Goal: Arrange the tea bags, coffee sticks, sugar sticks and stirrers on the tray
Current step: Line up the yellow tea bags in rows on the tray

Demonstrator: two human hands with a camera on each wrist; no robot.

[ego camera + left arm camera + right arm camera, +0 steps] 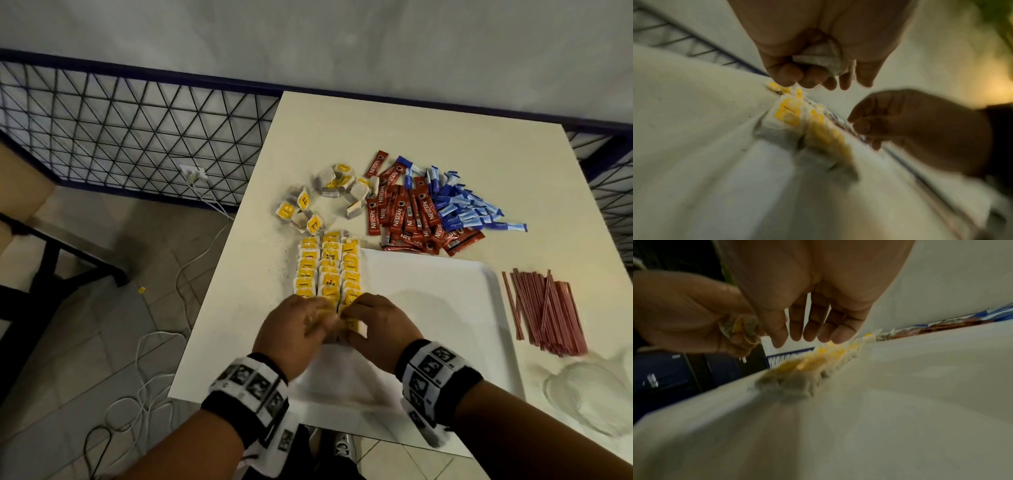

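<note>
- Head view first: both hands meet at the near end of the rows of tea bags [327,270], which run in three neat columns along the left edge of the white tray [445,308].
- Left hand [294,337] — fingers curled round a small bunch of tea bags [822,60]; the left wrist view shows the white paper tucked in its palm.
- Right hand [380,330] sits just beside it, fingertips down at the last bags of the row. From its own wrist camera the fingers [812,324] hang fairly straight and close together over the yellow tags; whether they pinch a bag I can't tell.
- Loose tea bags [322,195] lie scattered on the table [342,130] beyond the rows.
- Coffee sticks [411,212] — a red heap off the tray's far edge, with the blue sugar sticks [462,202] piled against them on the right.
- Stirrers [544,311] lie in a red bundle on the table, right of the tray.
</note>
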